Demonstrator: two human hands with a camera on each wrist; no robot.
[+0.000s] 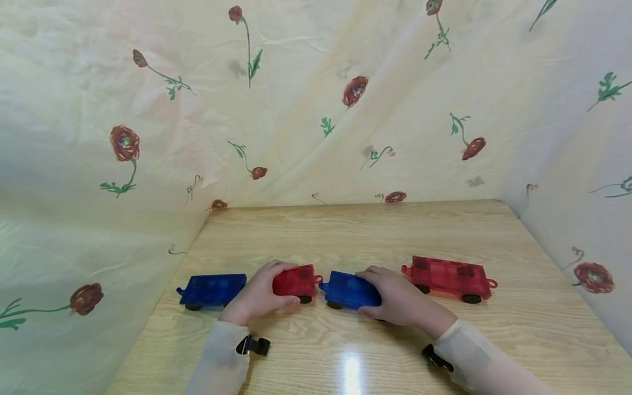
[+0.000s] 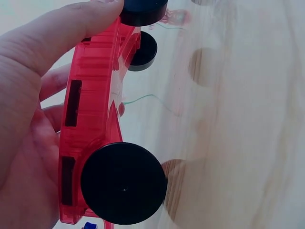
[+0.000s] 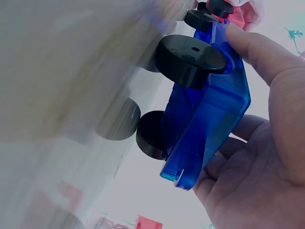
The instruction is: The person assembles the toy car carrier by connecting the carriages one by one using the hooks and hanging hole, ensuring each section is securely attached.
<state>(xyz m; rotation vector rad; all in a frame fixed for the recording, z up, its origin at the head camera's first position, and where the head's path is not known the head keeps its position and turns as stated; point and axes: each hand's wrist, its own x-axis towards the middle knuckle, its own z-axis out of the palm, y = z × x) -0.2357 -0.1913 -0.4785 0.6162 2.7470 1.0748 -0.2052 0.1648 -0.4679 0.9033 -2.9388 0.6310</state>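
Note:
My left hand (image 1: 258,293) grips a translucent red toy train car (image 1: 307,280) with black wheels (image 2: 124,183), thumb on the near side and fingers over the far side. In my right hand (image 1: 397,299) is a translucent blue toy train car (image 1: 348,289), held between thumb and fingers; its black wheels (image 3: 190,59) show in the right wrist view. The red car's ring (image 1: 318,278) and the blue car's hook (image 1: 323,286) meet end to end in the head view; whether they are linked I cannot tell.
Another blue train car (image 1: 211,289) stands left of my left hand, and another red train car (image 1: 451,277) stands beyond my right hand. All are on a light wooden table (image 1: 355,225). Flowered cloth (image 1: 296,109) hangs behind and along both sides.

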